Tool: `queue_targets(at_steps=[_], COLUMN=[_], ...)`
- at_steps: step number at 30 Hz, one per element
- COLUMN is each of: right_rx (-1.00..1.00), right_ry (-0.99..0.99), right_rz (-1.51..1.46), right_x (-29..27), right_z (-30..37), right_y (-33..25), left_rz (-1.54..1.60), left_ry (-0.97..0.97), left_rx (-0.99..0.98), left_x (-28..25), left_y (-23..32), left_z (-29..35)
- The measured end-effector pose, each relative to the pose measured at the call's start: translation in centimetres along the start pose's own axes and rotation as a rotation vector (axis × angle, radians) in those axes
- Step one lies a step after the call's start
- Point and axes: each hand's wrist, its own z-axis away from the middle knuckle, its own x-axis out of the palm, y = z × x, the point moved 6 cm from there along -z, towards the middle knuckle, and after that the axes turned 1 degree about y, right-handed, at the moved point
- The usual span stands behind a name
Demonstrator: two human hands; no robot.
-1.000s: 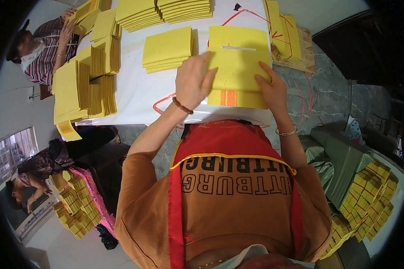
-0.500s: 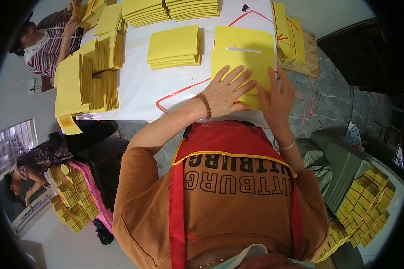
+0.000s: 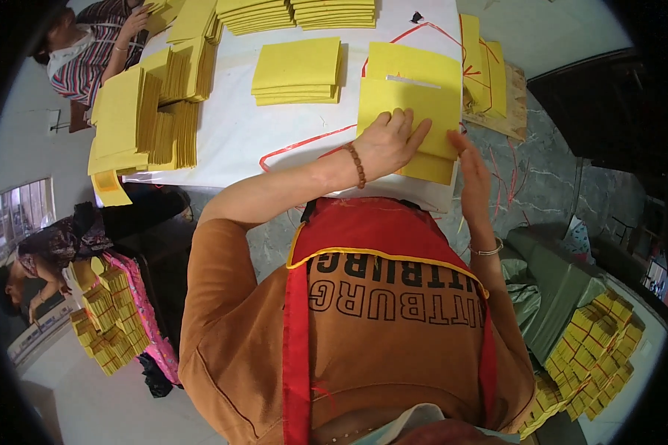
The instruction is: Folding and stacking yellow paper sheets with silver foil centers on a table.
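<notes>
Yellow paper sheets [image 3: 382,100], one overlapping another, lie in front of me near the table's right edge. A narrow white strip shows along the overlap. My left hand [image 3: 393,141] has its fingers bent and close together on the upper sheet, near that sheet's lower edge. Beneath it the edge of another yellow layer [image 3: 427,167] shows. Along the right side of the paper my right hand [image 3: 473,167] is held with its fingers stretched out, the tips by the edge. A short stack of folded yellow paper [image 3: 297,67] sits to the left of the sheets.
Piles of folded yellow paper [image 3: 119,122] line the left of the white table [image 3: 234,141]; more [image 3: 256,15] stand at the far side. Red string [image 3: 304,148] runs across the tabletop. Tied bundles [image 3: 486,78] rest beyond the right edge. Co-workers [image 3: 100,48] are at the left.
My left hand's fingers went from spread flat to bent together on the sheet. My right hand moved off the paper's surface to its right edge. The whole view shifted slightly.
</notes>
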Motion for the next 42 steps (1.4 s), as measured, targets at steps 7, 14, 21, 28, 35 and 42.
queue_targets(at_steps=[7,14,21,28,35,42], right_rx=[-0.132,-0.049,-0.131,-0.375,-0.509,-0.507], right_ry=[0.176,0.195,0.165,0.191,0.021,-0.034], right_rz=[0.056,0.056,0.169,0.498,0.765,0.705], right_x=[-1.7,-1.4,-0.8,0.2,2.2,2.1], right_z=[0.1,0.5,-0.4,-0.7,-0.6,-1.1], right_y=[-0.6,1.1,2.2,0.4,-0.6,0.3], left_rz=[0.291,-0.135,-0.066,-0.048,0.041,-0.001], left_ry=[0.283,0.199,-0.125,-0.104,-0.224,-0.125], left_rx=[-0.102,-0.353,-0.402,-0.420,-0.400,-0.287], left_x=[-6.2,-3.2,4.0,4.8,3.9,-0.9], left_y=[-5.8,-18.8,-20.4,-19.5,-20.6,-17.3], left_z=[-0.2,6.9,11.0,11.5,10.9,7.6])
